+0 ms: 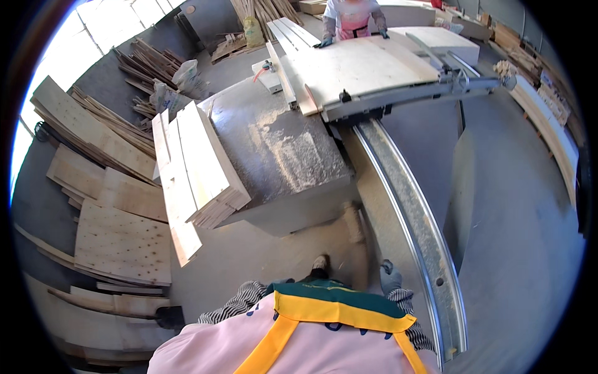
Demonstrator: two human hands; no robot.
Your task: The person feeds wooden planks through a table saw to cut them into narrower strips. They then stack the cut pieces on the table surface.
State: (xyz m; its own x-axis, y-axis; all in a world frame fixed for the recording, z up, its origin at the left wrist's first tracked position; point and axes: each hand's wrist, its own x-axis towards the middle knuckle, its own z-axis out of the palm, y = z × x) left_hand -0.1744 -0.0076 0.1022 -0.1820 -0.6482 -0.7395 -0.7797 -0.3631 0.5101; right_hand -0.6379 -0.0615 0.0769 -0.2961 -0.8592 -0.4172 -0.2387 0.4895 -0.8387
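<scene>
Fingers (pixel 387 268), right hand (pixel 391 278): in a grey glove, seemingly curled toward the palm; whether they close fully, or on anything, cannot be told. Position: low at the person's right side, just beside the metal rail (pixel 408 215); contact between the two cannot be made out. Left hand: outside what the view shows, its fingers' state not tellable; only a striped sleeve (pixel 240 301) appears.

Rail: long, slightly curved by the lens, pale-edged, running from the near right to the far middle, with dust along its channel.

Garment (pixel 346 306): pink, with green and yellow trim. Shoe (pixel 321 262): one, on the floor ahead of the garment.

Counter (pixel 240 153): grey metal, left of the rail, strewn with sawdust (pixel 296 156). On its left side, stacked pale boards (pixel 202 159), lengthwise, their near ends overhanging.

Crossbar (pixel 405 101): metal, across the rail's far end. Wooden sheet (pixel 361 65): broad, pale, flat, beyond the crossbar. Co-worker (pixel 354 17): at the sheet's far edge, both gloved hands at it.

Far left: scrap strips (pixel 146 62), heaped, with a whitish bag (pixel 187 76) beside them. Left: panels (pixel 124 243), in layers. Far right: long boards (pixel 551 134), stacked.
</scene>
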